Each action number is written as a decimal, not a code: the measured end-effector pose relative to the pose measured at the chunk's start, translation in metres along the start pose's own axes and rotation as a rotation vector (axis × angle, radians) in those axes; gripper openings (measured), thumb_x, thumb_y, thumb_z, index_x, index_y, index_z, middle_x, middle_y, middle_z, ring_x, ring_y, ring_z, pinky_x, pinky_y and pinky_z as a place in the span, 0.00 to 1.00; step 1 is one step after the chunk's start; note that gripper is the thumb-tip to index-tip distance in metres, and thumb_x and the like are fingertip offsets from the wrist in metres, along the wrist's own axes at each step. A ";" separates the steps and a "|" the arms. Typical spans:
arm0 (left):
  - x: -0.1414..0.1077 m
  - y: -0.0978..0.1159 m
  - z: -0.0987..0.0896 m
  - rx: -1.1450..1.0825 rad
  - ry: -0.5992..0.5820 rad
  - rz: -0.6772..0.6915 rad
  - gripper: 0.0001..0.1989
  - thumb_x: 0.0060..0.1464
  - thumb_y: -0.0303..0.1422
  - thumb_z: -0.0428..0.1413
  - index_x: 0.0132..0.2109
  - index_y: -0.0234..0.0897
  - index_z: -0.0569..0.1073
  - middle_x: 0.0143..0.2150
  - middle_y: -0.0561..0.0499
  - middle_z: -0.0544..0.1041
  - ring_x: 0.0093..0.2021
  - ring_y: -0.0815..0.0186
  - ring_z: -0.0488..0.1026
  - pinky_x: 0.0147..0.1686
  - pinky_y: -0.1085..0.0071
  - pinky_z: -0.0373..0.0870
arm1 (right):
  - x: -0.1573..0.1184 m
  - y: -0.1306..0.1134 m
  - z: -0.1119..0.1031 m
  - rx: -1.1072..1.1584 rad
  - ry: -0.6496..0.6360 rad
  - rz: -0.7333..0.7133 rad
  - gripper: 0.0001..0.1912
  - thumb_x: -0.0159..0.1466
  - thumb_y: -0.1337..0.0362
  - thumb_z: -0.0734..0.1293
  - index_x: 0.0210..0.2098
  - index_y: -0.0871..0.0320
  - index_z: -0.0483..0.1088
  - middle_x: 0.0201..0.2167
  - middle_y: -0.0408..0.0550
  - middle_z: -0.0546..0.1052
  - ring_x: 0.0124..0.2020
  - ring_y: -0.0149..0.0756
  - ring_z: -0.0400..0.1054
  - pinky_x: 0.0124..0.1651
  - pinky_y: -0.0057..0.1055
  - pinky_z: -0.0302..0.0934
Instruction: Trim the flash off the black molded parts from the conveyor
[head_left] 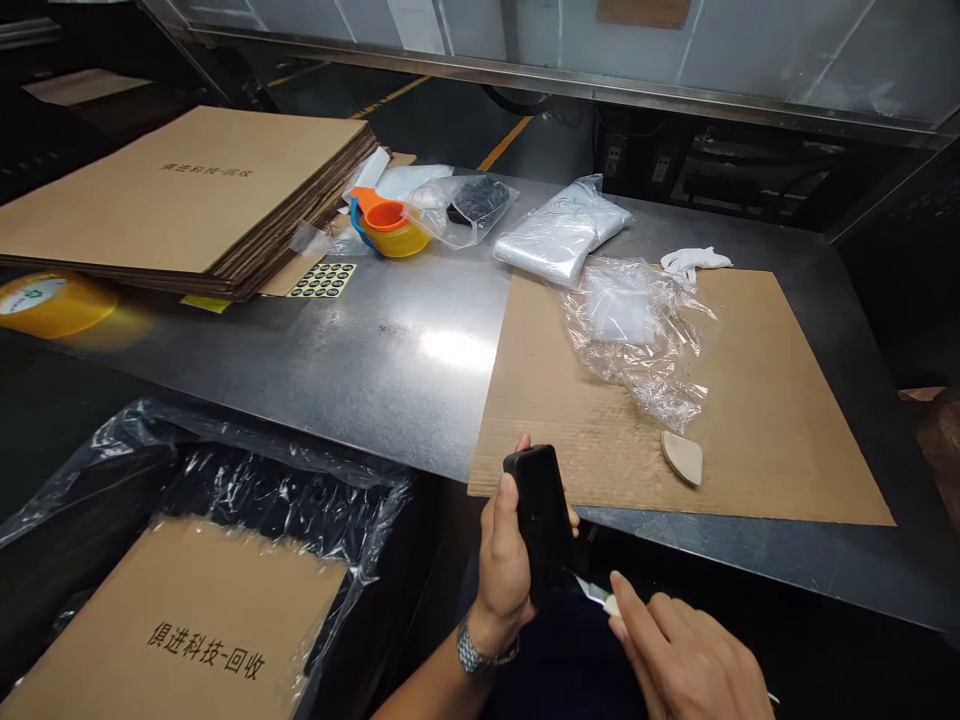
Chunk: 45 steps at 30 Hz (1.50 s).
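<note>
My left hand, with a metal-band watch at its wrist, is wrapped round a black rectangular plastic part held tilted in front of the table's near edge. In my right hand is a craft knife, its pale handle pinched between thumb and fingers. The blade points left, its tip close to the lower right edge of the black part; whether it touches I cannot tell. Beyond my hands, a beige wedge-shaped pad lies on a flat cardboard sheet.
Crumpled clear plastic, a wrapped bag bundle and a white glove lie farther back. An orange tape dispenser stands beside stacked cardboard. Yellow tape is at left. A plastic-lined bin holds cardboard.
</note>
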<state>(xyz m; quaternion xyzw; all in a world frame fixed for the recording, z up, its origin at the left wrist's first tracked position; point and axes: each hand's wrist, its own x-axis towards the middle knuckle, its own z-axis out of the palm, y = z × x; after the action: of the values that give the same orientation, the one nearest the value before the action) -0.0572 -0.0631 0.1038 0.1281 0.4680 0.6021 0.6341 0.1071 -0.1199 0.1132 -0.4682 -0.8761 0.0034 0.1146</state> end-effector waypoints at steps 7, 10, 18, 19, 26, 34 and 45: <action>0.003 0.004 0.001 0.087 0.005 -0.073 0.28 0.59 0.47 0.43 0.63 0.42 0.56 0.27 0.50 0.75 0.22 0.68 0.70 0.21 0.72 0.69 | 0.008 0.003 -0.004 0.203 -0.007 0.079 0.19 0.69 0.66 0.50 0.29 0.58 0.67 0.12 0.36 0.64 0.10 0.26 0.55 0.17 0.27 0.46; 0.002 0.004 0.001 0.108 -0.002 -0.099 0.28 0.59 0.47 0.43 0.63 0.42 0.56 0.26 0.51 0.74 0.21 0.68 0.70 0.21 0.72 0.69 | 0.010 0.002 -0.003 0.155 -0.020 0.065 0.21 0.69 0.66 0.49 0.22 0.55 0.60 0.10 0.35 0.62 0.09 0.26 0.54 0.16 0.27 0.43; 0.002 0.005 0.002 0.125 -0.012 -0.103 0.29 0.59 0.48 0.43 0.63 0.41 0.55 0.26 0.50 0.75 0.21 0.68 0.70 0.20 0.72 0.68 | 0.013 0.002 -0.003 0.076 -0.041 0.001 0.21 0.70 0.65 0.47 0.23 0.55 0.58 0.10 0.34 0.61 0.07 0.26 0.55 0.15 0.27 0.41; 0.002 0.005 0.003 0.127 -0.013 -0.104 0.29 0.59 0.48 0.43 0.63 0.41 0.55 0.26 0.50 0.75 0.21 0.68 0.70 0.20 0.72 0.69 | 0.013 0.001 -0.003 0.065 -0.039 0.001 0.21 0.70 0.66 0.47 0.23 0.55 0.58 0.10 0.34 0.61 0.07 0.26 0.55 0.16 0.28 0.41; 0.002 0.003 0.003 0.174 -0.017 -0.070 0.30 0.59 0.47 0.43 0.64 0.38 0.54 0.24 0.50 0.75 0.20 0.68 0.70 0.20 0.73 0.68 | 0.008 0.001 0.002 0.017 -0.031 -0.020 0.20 0.70 0.68 0.46 0.27 0.55 0.60 0.11 0.35 0.63 0.07 0.27 0.56 0.16 0.29 0.39; 0.000 0.000 -0.003 0.197 -0.117 0.044 0.34 0.58 0.49 0.44 0.64 0.32 0.52 0.23 0.49 0.75 0.21 0.66 0.70 0.22 0.71 0.68 | 0.001 0.005 0.014 0.449 -0.371 0.232 0.20 0.69 0.60 0.48 0.24 0.56 0.58 0.11 0.36 0.61 0.10 0.25 0.54 0.17 0.26 0.38; 0.007 0.003 0.002 -0.119 -0.101 -0.050 0.27 0.59 0.46 0.44 0.63 0.43 0.55 0.31 0.50 0.75 0.23 0.66 0.72 0.23 0.70 0.70 | 0.001 0.005 0.019 1.737 -0.725 0.685 0.26 0.63 0.43 0.55 0.28 0.60 0.66 0.14 0.37 0.61 0.14 0.21 0.50 0.20 0.20 0.45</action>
<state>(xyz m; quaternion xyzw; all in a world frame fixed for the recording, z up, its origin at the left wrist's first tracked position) -0.0583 -0.0550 0.1038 0.1088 0.4019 0.6054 0.6783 0.1071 -0.1140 0.0941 -0.4202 -0.3698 0.8175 0.1357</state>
